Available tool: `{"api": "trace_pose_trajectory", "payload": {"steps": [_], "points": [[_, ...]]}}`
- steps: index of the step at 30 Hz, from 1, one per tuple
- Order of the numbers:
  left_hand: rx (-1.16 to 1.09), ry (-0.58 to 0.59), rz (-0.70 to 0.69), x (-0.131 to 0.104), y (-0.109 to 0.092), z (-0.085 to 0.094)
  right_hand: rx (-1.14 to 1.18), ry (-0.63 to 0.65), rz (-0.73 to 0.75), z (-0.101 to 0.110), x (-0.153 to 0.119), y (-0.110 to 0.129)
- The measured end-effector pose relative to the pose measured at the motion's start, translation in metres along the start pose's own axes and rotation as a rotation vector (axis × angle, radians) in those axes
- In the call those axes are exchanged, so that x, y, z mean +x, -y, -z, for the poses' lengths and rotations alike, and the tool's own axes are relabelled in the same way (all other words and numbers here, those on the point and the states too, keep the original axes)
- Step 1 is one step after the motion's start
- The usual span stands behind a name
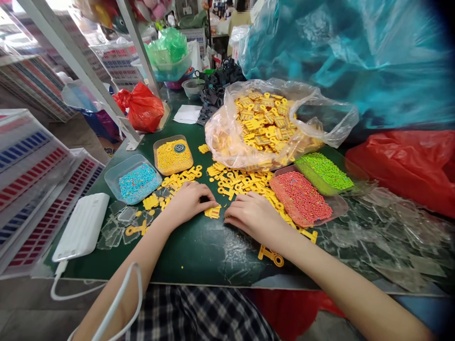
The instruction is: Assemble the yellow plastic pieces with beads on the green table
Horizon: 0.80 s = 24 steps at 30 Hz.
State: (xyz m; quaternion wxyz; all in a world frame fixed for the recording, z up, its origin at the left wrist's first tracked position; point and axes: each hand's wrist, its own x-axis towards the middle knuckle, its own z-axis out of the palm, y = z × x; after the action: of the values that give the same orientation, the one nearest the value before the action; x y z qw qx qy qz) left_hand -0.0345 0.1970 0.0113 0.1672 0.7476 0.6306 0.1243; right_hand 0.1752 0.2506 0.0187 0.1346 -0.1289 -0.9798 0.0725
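Observation:
My left hand [190, 201] pinches a small yellow piece with coloured rows [213, 211] at its fingertips, just above the green table. Right of that piece is my right hand [250, 215], its fingers curled together; whatever they may hold is hidden. Loose yellow parts [245, 182] lie in a heap beyond both hands. Trays of blue beads [138, 182] and yellow beads [174, 155] stand at the left. Red beads [304, 196] and green beads [324, 171] fill trays at the right. Behind the heap, a clear plastic bag [266, 123] holds many yellow pieces.
A white power bank [82, 227] with a cable lies at the left table edge, beside clear plastic pieces [115, 227]. More clear sheets [391, 232] cover the right side. A red bag [144, 108], a metal post and black parts [222, 83] stand farther back.

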Motion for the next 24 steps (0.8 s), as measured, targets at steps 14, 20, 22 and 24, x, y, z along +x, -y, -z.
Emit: {"api": "trace_pose_trajectory", "payload": {"steps": [14,20,22,24], "points": [[-0.097,0.024,-0.087,-0.016,-0.001,0.006,0.129,-0.143,-0.007,-0.028,-0.006,0.000],[-0.085,0.046,-0.112,-0.018,-0.006,0.007,0.166,-0.154,0.004,-0.033,-0.007,0.001],[-0.079,0.003,-0.071,-0.017,-0.004,0.007,0.185,-0.154,-0.010,-0.035,-0.006,0.001],[-0.065,-0.039,0.005,-0.017,-0.001,0.007,0.191,-0.155,-0.029,-0.037,-0.005,0.002]]}}
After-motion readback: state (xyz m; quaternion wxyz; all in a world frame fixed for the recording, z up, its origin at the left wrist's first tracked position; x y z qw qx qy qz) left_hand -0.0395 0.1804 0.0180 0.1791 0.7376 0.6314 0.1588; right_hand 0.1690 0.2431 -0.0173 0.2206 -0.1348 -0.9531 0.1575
